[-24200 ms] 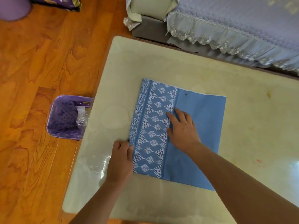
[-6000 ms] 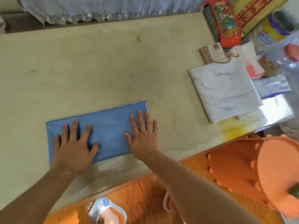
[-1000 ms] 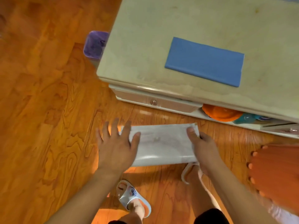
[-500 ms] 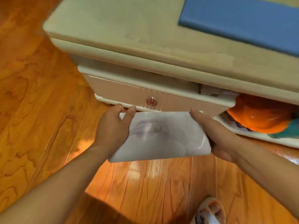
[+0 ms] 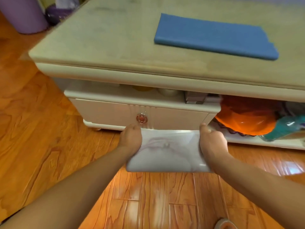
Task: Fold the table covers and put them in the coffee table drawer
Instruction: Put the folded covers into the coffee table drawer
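Observation:
I hold a folded white marbled table cover (image 5: 166, 152) flat in front of the coffee table's drawer. My left hand (image 5: 131, 140) grips its left edge and my right hand (image 5: 212, 142) grips its right edge. The cream drawer front (image 5: 107, 112) is shut, with a round red knob (image 5: 141, 118) just above my left hand. A folded blue table cover (image 5: 214, 36) lies on the coffee table top (image 5: 107, 40), to the right of the middle.
An orange bowl (image 5: 245, 120) and a teal item (image 5: 283, 128) sit on the lower shelf right of the drawer. Small items fill the open slot (image 5: 194, 96) above the drawer. A purple bin (image 5: 23, 14) stands far left on the wooden floor (image 5: 41, 146). A slipper (image 5: 225, 224) shows at the bottom.
My view has pulled back a little and the drawer front now shows in full. Both hands have closed tighter on the white cover's edges and hold it just below the knob.

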### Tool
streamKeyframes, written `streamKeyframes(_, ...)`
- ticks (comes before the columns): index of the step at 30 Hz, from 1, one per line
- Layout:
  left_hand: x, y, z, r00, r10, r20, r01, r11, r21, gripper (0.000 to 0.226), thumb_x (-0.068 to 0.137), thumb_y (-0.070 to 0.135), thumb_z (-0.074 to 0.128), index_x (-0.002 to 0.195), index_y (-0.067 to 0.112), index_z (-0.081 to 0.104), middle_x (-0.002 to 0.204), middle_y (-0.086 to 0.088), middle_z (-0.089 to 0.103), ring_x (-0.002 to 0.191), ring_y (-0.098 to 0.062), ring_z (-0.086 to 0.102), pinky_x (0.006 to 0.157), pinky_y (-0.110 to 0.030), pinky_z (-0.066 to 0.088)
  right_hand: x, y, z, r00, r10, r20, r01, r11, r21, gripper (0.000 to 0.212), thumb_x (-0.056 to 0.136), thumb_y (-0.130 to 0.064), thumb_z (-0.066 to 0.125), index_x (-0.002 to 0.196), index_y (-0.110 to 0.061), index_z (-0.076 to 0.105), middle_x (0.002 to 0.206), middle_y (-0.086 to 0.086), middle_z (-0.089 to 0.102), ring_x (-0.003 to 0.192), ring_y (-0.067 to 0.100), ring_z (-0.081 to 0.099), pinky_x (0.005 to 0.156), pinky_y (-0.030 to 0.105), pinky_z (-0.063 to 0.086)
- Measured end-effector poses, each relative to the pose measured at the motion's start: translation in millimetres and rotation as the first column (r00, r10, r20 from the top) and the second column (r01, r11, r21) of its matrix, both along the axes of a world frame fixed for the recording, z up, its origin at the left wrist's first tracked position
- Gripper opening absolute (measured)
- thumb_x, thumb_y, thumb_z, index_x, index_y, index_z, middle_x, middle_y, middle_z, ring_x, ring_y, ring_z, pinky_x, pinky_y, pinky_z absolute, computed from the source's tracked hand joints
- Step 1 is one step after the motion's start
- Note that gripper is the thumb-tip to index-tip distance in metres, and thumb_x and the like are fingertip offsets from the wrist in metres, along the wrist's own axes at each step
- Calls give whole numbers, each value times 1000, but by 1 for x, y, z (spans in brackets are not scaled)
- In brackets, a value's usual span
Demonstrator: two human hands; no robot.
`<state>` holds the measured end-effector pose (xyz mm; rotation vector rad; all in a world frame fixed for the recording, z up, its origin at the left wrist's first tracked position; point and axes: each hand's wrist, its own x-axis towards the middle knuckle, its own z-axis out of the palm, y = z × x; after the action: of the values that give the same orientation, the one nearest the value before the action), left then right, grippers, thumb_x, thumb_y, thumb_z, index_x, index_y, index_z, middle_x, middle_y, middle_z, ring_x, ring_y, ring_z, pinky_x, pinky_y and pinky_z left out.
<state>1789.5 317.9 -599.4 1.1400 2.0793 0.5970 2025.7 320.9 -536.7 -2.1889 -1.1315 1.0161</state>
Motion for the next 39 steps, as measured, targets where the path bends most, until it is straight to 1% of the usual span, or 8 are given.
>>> streamKeyframes(3,4,18,-4,995,-97,-14,96,995,-40,35,107,27,37,127,7,58,130,-14,60,121,-37,56,101,-40,45,21,-2,-3,992,11,125,-13,1000,11,59,98,-58,35,87,-10,67,95,14,66,90,36,61,90,46,52)
streamKeyframes(10,-13,15,4,950,-185,-251,244,941,232,37,99,39,52,135,30,47,135,1,48,118,-23,55,96,-44,51,49,-18,18,908,205,366,-248,966,74,37,105,-37,32,100,-13,59,98,12,58,99,38,52,88,44,40)
streamKeyframes(16,-20,25,10,890,-315,-329,380,912,155,36,100,38,51,134,27,53,131,3,53,111,-21,56,91,-38,46,36,-16,23,873,243,422,-337,928,163,45,101,-52,37,98,-14,62,83,6,60,79,31,58,68,37,44)
streamKeyframes(25,-66,-41,64,699,-619,-358,646,761,-57,23,96,37,51,95,34,74,93,16,73,82,-7,62,69,-30,46,-27,-28,105,249,604,757,-877,472,-88,47,99,-64,29,92,-23,51,92,13,68,87,36,63,63,37,39)
streamKeyframes(28,-90,-46,83,846,-422,-326,494,851,178,24,100,30,51,84,30,69,80,14,69,74,-5,61,63,-31,47,-36,-21,150,383,559,735,-852,522,48,54,98,-62,33,98,-18,66,93,15,70,89,36,63,71,38,47)
streamKeyframes(31,-123,-51,76,853,-454,-257,444,890,-101,27,99,24,49,82,22,70,83,7,71,78,-15,64,63,-31,47,-44,0,185,635,461,619,-711,662,236,50,101,-52,41,83,-13,67,86,12,69,91,37,60,71,37,42)
streamKeyframes(35,-147,-73,70,932,-255,259,329,893,-306,24,101,15,46,101,7,69,88,-10,78,82,-24,75,69,-30,55,-52,25,195,825,272,495,-502,755,422,57,103,-47,42,75,0,59,74,15,61,81,36,54,67,40,34)
streamKeyframes(39,-158,-82,85,802,152,578,34,954,-299,53,106,48,43,119,0,60,93,-25,75,91,-42,74,76,-44,60,-73,26,162,883,199,424,-415,755,508,53,103,-46,41,75,-4,57,75,14,59,79,34,53,68,38,33)
